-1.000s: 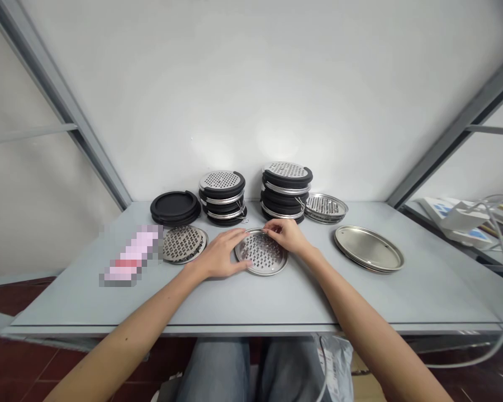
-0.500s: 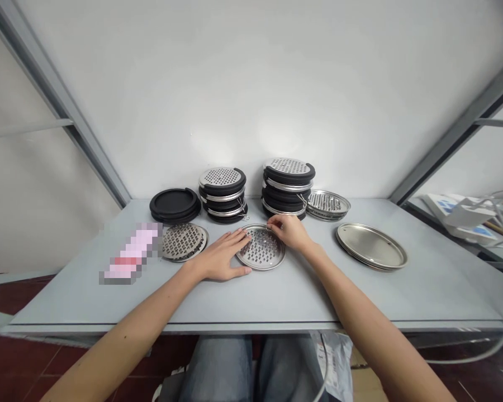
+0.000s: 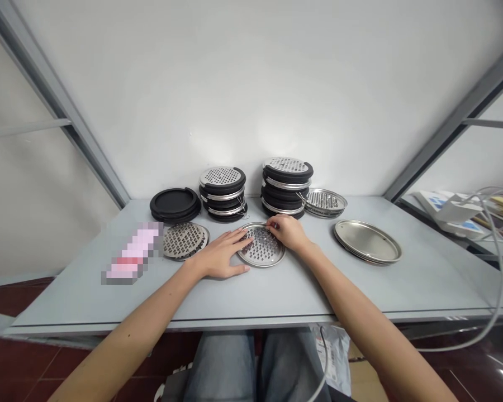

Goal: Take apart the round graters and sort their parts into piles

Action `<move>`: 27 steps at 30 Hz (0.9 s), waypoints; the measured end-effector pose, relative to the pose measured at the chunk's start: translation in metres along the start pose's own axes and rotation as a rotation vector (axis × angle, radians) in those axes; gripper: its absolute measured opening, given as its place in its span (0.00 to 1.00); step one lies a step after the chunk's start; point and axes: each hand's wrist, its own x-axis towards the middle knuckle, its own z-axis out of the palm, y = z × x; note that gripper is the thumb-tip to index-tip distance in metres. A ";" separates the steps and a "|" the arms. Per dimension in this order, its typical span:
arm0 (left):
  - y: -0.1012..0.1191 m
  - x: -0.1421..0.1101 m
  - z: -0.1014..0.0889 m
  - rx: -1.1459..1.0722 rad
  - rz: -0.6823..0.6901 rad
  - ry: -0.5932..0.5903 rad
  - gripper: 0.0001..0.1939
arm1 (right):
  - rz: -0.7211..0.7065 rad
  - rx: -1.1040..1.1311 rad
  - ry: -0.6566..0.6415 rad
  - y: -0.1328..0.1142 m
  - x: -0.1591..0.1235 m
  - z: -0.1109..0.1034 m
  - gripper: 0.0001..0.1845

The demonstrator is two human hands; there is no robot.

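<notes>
The left hand (image 3: 222,255), grip spread wide, rests across the round grater plate (image 3: 265,249), apparently steadying it; the right hand (image 3: 291,231) curls at the far rim, grip contents indiscernible.

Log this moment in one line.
left grip: open, fingers over perforated metal disc; right grip: fingertips at disc's far rim; right of disc: plain plates

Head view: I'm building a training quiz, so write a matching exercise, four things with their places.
1. Left hand
2. Right hand
3. Black discs
4. Plain metal plates

A. right part of the table
B. at the perforated disc's left side
C. leftmost in the back row
D. at that disc's far rim

Pairs: 1-B, 2-D, 3-C, 4-A
</notes>
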 end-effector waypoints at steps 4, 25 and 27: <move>0.000 0.000 0.001 -0.006 0.005 0.010 0.41 | 0.006 -0.009 -0.008 -0.001 0.000 0.000 0.06; 0.017 -0.001 0.004 -0.004 0.092 -0.018 0.45 | 0.119 -0.134 -0.066 -0.012 0.002 -0.002 0.08; 0.016 -0.002 0.005 0.003 0.093 -0.018 0.45 | 0.112 -0.145 -0.066 -0.013 0.002 -0.002 0.08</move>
